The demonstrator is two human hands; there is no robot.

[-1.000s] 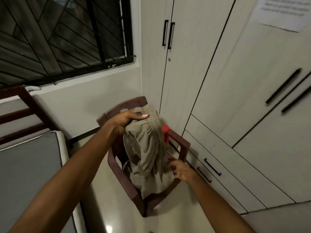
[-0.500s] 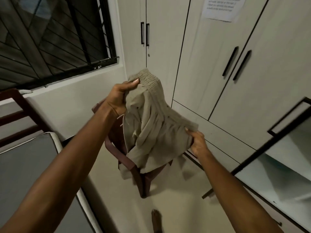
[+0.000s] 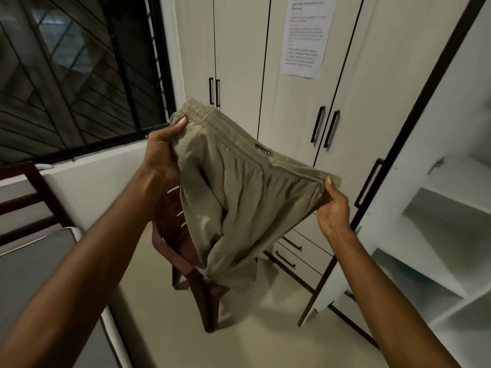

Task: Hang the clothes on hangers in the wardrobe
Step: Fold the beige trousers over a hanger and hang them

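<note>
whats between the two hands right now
In the head view, the elastic waistband of the beige trousers is stretched between the left hand and right hand.

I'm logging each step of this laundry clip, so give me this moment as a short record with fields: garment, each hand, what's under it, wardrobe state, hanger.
garment: beige trousers, held up by the elastic waistband, legs hanging down
left hand: left hand grips one waistband end
right hand: right hand pinches the other end
underneath: dark red plastic chair on the floor
wardrobe: open door at right shows white shelves; the other doors are closed
hanger: none in view
</note>
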